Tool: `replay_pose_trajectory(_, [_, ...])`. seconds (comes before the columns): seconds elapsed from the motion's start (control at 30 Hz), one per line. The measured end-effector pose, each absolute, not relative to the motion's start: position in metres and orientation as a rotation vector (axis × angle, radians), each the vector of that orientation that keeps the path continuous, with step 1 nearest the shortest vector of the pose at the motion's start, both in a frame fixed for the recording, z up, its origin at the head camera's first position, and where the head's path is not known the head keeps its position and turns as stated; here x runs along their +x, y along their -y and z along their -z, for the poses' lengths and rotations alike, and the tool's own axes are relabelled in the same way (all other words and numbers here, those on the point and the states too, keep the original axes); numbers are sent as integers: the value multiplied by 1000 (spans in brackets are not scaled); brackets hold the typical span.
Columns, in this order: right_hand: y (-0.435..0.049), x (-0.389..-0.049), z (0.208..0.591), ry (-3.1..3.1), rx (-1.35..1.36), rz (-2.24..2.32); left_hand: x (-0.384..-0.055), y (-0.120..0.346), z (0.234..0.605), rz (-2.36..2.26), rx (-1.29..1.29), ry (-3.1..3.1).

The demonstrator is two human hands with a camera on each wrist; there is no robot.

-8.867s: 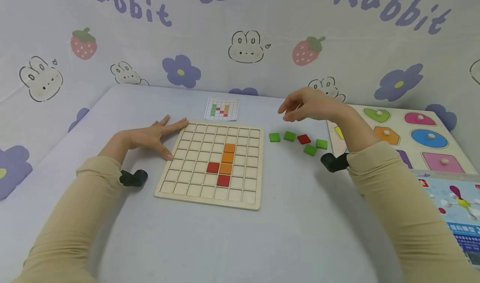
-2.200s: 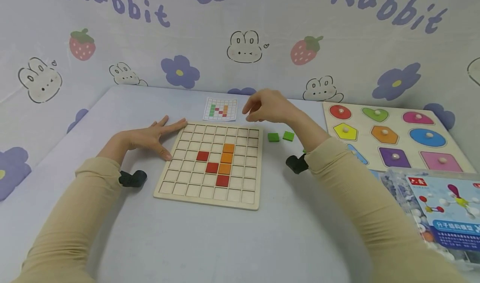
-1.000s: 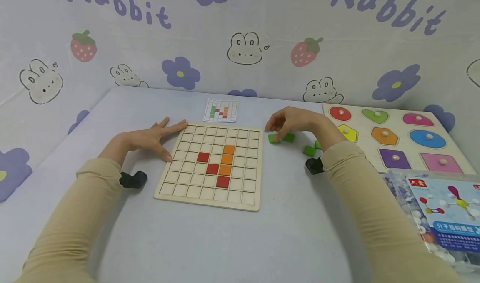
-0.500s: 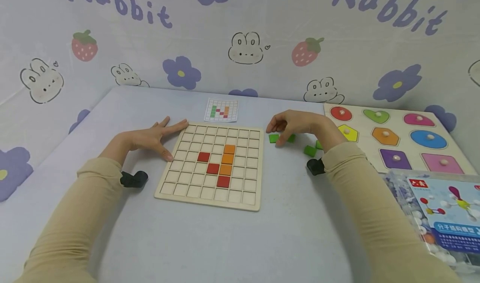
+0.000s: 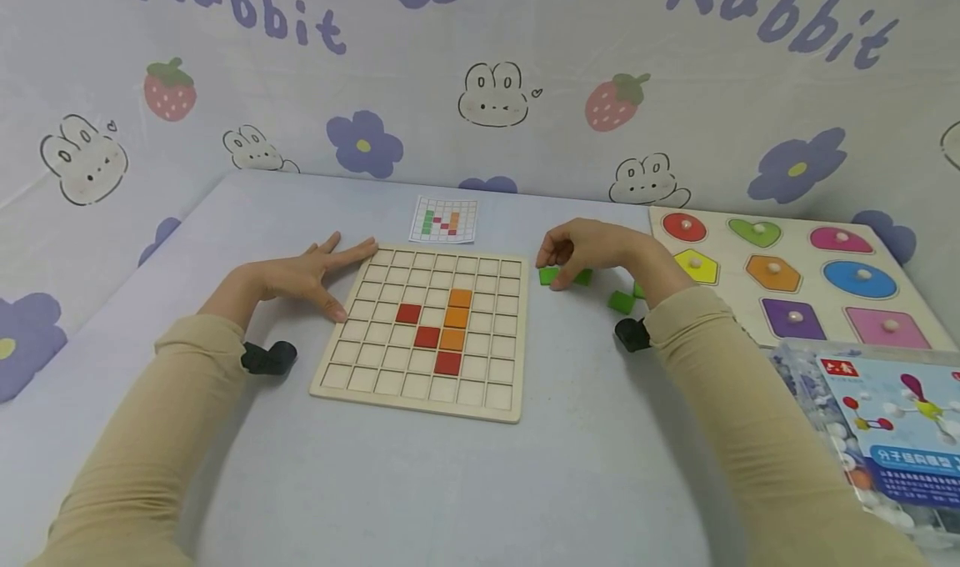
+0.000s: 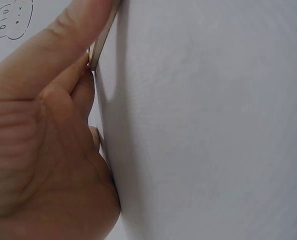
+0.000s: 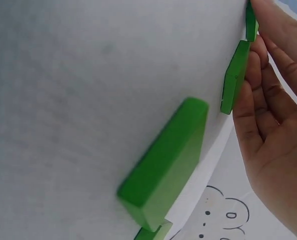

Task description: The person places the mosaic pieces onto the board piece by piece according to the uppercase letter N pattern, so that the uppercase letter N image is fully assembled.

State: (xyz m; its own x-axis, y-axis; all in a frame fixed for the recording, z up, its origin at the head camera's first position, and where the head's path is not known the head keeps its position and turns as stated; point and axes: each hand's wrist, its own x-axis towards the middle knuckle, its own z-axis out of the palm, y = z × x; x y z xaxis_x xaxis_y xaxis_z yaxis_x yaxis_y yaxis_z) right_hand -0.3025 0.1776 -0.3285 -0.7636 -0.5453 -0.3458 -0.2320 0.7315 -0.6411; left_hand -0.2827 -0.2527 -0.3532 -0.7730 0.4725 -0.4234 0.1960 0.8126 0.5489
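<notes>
Head view. We recorded one left hand (image 5: 300,277), spread wide, with its fingertip and thumb at the left rim of a square, pale wooden grid board (image 5: 416,403) lying flat on the white tabletop (image 5: 570,484). Set in the cells, we counted three square orange tiles (image 5: 457,317) in an upright column and three square red tiles (image 5: 427,337) stepping down rightward, the lowest directly beneath the orange ones. Just beyond the board we listed one small white paper card (image 5: 444,219), printed with a green, red and orange grid pattern.

One right hand (image 5: 592,243), fingers bent downward, was over two square green tiles (image 5: 621,302) right of the board; two more lay near its wrist. Farther right we entered one cream puzzle board (image 5: 812,285) with coloured, knobbed shapes and, nearer us, one clear plastic box (image 5: 900,434) with a blue label. Behind hung one white cloth backdrop (image 5: 300,100) with rabbits, strawberries and purple flowers.

Left wrist view. We saw the left palm and thumb close up, the fingers reaching a thin strip of the grid board's edge.

Right wrist view. We noted one green tile large in the foreground, another partly cut off below, and two at the fingers. We could not tell whether the right hand was pinching either tile or merely touching it.
</notes>
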Motion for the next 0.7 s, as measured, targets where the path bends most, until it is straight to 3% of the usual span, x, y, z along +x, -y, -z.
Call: replay_pose_trajectory(0.7, [-171,-305,320,-2631,-607,725,-282,251,351,-666,518,-2432])
